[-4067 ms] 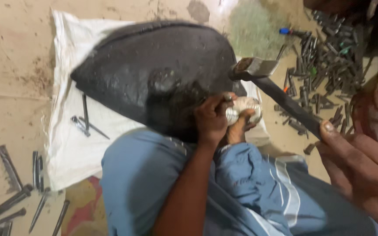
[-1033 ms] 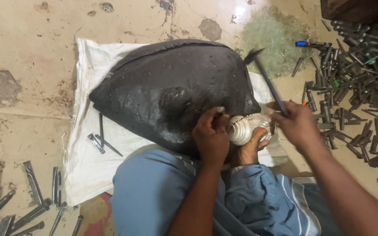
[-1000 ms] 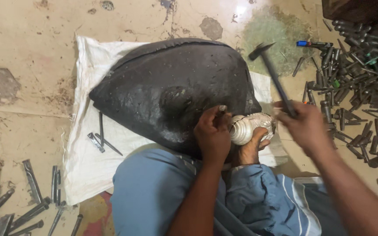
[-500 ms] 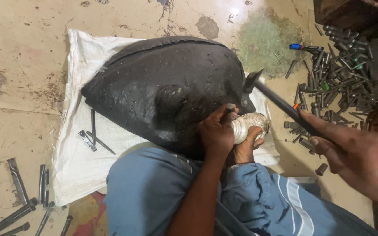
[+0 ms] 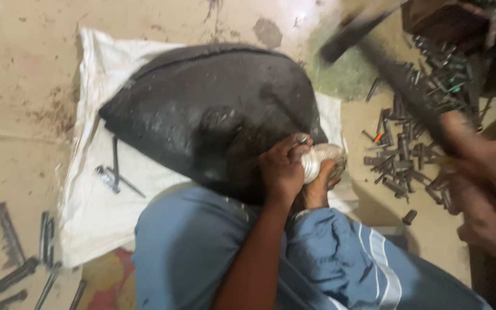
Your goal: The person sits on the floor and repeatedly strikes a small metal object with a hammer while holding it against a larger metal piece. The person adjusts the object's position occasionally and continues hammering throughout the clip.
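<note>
hammering step: left hand [image 5: 282, 172] grips pale shell piece [image 5: 322, 161], right hand [image 5: 483, 183] holds raised hammer [image 5: 374, 51]; next needs aimed strike.

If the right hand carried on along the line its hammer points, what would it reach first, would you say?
The right hand grips a blurred hammer pointing up-left. Past the hammer's head lies bare floor with a dark stain; the black bag sits below that line. Depth is unclear.

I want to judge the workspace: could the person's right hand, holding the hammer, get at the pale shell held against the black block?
Probably yes: the right hand holds the hammer raised above the shell, with open air between; only the left hand covers its near side.
</note>
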